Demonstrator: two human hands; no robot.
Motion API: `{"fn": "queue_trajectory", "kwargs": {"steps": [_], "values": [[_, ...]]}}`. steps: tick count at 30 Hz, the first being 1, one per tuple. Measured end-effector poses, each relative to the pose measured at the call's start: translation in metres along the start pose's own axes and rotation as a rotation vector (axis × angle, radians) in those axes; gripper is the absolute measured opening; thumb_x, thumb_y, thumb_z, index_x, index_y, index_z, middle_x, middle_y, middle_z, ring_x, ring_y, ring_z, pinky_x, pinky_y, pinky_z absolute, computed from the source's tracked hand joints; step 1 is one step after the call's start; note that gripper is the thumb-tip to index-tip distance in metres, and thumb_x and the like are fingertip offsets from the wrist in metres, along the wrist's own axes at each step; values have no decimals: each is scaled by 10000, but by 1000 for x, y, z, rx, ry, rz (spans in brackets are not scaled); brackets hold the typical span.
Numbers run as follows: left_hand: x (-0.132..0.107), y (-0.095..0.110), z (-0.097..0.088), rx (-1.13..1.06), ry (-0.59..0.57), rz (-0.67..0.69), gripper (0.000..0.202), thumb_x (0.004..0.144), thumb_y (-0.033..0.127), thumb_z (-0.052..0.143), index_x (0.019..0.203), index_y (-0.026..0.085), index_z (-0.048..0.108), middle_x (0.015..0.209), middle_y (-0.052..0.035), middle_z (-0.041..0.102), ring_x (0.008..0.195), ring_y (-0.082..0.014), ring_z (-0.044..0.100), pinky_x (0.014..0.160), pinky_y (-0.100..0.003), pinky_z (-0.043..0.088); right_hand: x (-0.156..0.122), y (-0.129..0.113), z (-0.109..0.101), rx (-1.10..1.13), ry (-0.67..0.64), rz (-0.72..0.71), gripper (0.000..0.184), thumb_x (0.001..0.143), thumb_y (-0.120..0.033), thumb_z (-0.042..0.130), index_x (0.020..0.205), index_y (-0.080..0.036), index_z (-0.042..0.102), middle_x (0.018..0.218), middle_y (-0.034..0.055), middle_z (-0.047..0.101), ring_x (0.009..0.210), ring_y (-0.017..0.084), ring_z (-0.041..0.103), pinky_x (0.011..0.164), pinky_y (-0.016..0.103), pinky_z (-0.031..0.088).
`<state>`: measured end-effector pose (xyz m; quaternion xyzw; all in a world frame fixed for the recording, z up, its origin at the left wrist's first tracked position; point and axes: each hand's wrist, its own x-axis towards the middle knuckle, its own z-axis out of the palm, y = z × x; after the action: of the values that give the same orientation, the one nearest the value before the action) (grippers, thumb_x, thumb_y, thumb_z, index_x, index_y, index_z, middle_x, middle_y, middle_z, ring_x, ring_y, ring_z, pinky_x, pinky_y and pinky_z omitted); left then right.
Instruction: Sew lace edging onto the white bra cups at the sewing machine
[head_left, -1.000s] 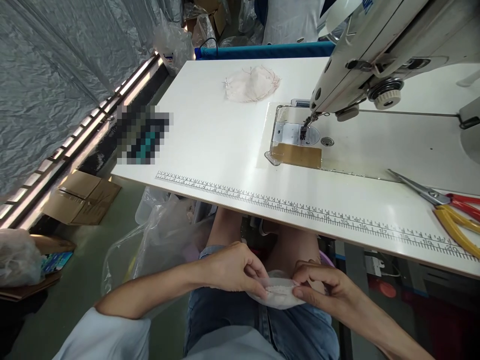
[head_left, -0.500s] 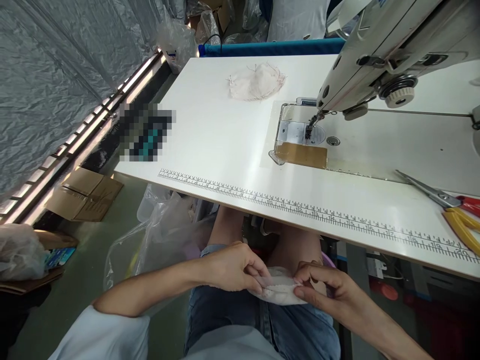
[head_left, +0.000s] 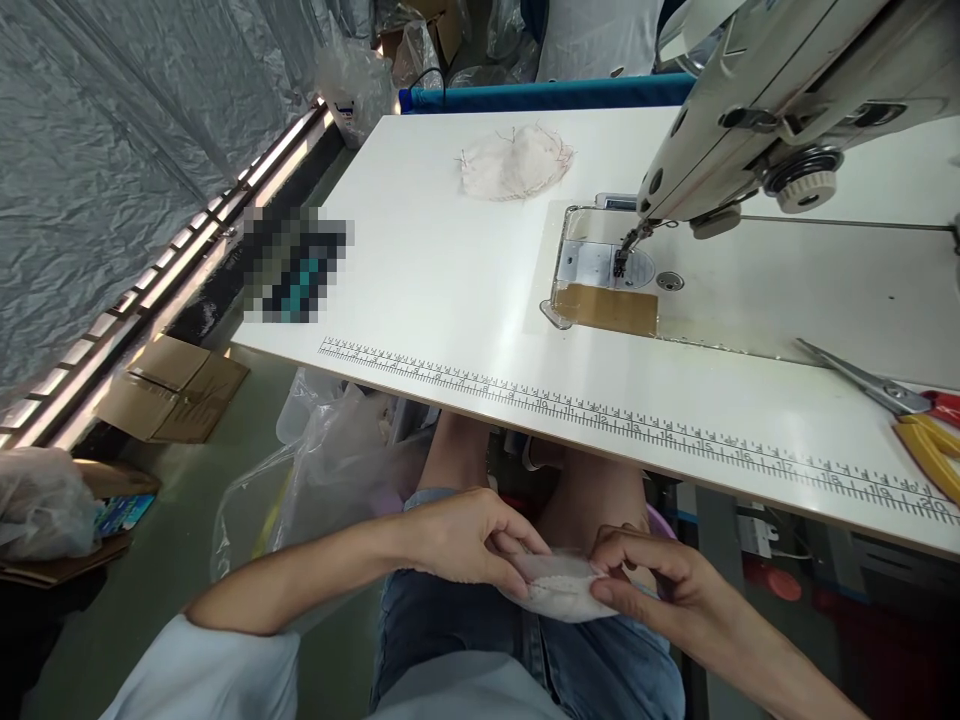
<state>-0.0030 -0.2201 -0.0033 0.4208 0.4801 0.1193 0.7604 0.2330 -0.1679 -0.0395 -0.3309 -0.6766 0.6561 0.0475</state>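
Observation:
Over my lap, a small white piece of fabric [head_left: 564,597] with a sheer upper layer is stretched between both hands. My left hand [head_left: 480,545] pinches its left end, thumb below and fingers above, partly covering it. At the other end, my right hand [head_left: 645,575] grips the edge between thumb and fingers. A seam-like line runs along the fabric's middle. On the white table lies another whitish fabric piece [head_left: 516,165] with loose reddish threads round its edge. Nothing lies under the needle area of the sewing machine [head_left: 622,255].
Scissors [head_left: 885,390] with red and yellow handles lie at the table's right, near the printed ruler [head_left: 540,400] along the front edge. Clear plastic bags [head_left: 315,470] hang below the table. A cardboard box [head_left: 172,390] sits on the floor at left.
The white fabric has tilted and sits slightly lower, with more of its sheer layer showing. My left fingers have shifted slightly right. Both hands keep hold.

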Motion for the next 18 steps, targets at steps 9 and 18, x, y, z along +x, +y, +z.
{"fn": "queue_trajectory", "kwargs": {"steps": [9,18], "values": [[13,-7,8,118,42,66,313,685,381,725,854,118,719,649,17,592,585,-85,477,498,-157,327,0,-8,3,24,-53,4,235,854,-418,582,743,-216,624,717,2,548,682,155,499,607,255,347],[8,4,11,175,132,38,208,676,278,726,799,111,733,636,10,628,587,-93,533,511,-151,358,-1,-2,3,-48,-74,20,252,858,-458,562,796,-221,625,731,4,544,716,169,499,639,272,348]]}}
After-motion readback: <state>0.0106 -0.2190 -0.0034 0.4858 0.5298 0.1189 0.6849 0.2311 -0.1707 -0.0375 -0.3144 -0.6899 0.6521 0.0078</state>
